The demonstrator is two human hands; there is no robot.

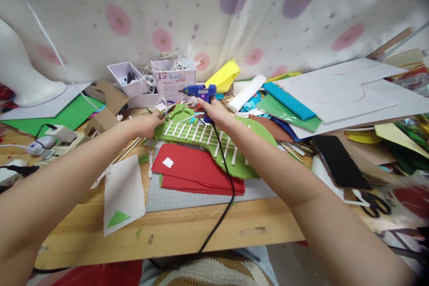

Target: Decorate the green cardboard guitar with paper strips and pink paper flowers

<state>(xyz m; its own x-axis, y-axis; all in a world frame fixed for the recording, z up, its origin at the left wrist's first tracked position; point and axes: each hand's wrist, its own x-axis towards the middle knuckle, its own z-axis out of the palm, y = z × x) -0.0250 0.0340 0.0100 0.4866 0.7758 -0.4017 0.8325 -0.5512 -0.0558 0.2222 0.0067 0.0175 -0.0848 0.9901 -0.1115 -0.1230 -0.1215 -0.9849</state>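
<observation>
- Nearest me, the thin black cable (pixel 220 220) rises over the edge of the pale wooden table (pixel 181 232), crosses the red felt and the green piece, and reaches the gun's handle. I'd leave it slack so a tug can't swing the tip.
- Beyond the edge lies the grey gridded cutting mat (pixel 197 204), with the folded red felt sheets (pixel 194 167) on it. I'd guard them against drips.
- Just past the red felt is the long green felt piece with a rounded right end (pixel 248 167), mid-table between my 2 arms, with slim white crossbars (pixel 196 133) over thin lengthwise strands. Pressing a bar too hard could shift it, so I'd touch only the felt's border.
- My left hand (pixel 149 126) is at the green piece's narrow left end, fingers drawn together at its edge. I cannot tell whether they pinch the felt. A light, flat hold well clear of the nozzle seems safest.
- My right hand (pixel 214 111) wraps the handle of the blue plastic glue gun (pixel 203 91), its nozzle pointing left above the felt's far side. A small red light shows on the body, so I'd treat the tip as hot.
- Farther back, white strands spill around the white open box with handwriting (pixel 176 82); I'd steer the nozzle clear of them.
</observation>
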